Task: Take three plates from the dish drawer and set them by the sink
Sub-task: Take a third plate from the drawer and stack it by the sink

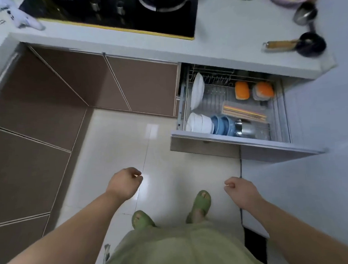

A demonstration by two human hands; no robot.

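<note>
Loosely curled, empty, left grip (124, 184) and right grip (240, 191) hang before plates (198, 91) in the open dish drawer (229, 142).

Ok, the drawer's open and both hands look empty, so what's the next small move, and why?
Probably reach the right hand forward and down to the upright white plates at the left rear of the open drawer. It is the hand nearer the drawer, and neither it nor the left hand holds a plate.
</note>
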